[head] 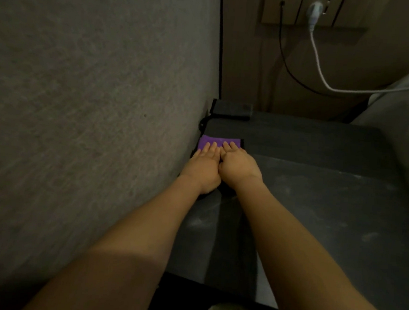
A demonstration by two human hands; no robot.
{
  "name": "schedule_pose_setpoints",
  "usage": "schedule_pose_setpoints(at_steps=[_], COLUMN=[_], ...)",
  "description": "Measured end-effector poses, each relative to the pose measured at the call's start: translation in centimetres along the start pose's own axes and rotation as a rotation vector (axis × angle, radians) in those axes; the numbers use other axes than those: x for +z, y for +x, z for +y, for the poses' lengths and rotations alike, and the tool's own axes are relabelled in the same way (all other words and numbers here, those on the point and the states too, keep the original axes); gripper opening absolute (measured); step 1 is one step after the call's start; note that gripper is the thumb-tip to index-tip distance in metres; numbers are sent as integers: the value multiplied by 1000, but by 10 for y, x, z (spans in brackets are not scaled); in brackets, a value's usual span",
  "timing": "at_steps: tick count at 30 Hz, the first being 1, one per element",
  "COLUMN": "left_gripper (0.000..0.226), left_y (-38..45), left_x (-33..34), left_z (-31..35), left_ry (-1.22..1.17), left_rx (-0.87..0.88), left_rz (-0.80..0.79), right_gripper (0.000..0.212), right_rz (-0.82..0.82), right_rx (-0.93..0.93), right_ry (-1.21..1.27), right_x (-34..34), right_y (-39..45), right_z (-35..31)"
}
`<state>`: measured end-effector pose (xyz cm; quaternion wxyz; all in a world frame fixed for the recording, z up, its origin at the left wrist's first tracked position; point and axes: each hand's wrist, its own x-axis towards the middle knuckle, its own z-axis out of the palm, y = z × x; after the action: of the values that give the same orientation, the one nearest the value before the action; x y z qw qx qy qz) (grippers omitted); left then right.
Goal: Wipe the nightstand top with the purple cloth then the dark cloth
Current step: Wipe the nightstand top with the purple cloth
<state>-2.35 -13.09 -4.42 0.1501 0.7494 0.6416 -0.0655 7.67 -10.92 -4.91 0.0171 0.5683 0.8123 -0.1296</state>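
The purple cloth (220, 141) lies folded flat on the dark nightstand top (318, 188), at its left edge against the wall. My left hand (204, 165) and my right hand (238, 166) rest side by side on it, palms down, fingers stretched flat, covering its near part. The dark cloth (231, 109) lies folded at the far left corner of the top, apart from both hands.
A grey textured wall (93, 97) runs along the left. Behind the nightstand is a socket panel (315, 9) with a white cable (326, 83) and a black cable (286, 66) hanging from it. White bedding (407, 109) borders the right side. Pale smears show on the near part of the top.
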Motion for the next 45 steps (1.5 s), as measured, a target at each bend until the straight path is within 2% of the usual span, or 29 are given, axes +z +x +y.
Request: schedule_pose_setpoints(at_steps=[6,15,27,36,39,42,43,45], left_gripper=[68,67,65,62,62,62,63,63], left_y=[6,23,46,49,44,34,30,24], left_x=[3,16,31,29,31,36,38,40], left_z=[46,149,285,291,290,287,287,285], left_ry=[-43,-56,-105,-63,-63,-48,-42,-36], left_rx=[50,184,373,388,398,407,411,414], left_rz=[-13,-24,-43,-60,-60,-55,-55,-49], right_gripper=[49,49,50,50,61,52,57,81], right_rz=[15,59,61,69,56,43,39,35], right_rx=[58,215,387,426,421,423,423,410], right_ry=[-15,19,-67,-61,-62,-91,-93,-103], right_x=[-9,-13,-30,-30,-31,-23,-22,-19], right_y=[-24,-72,-136,-141,-147,-155,-158,-162], right_z=[40,136,261,264,258,255,253,249])
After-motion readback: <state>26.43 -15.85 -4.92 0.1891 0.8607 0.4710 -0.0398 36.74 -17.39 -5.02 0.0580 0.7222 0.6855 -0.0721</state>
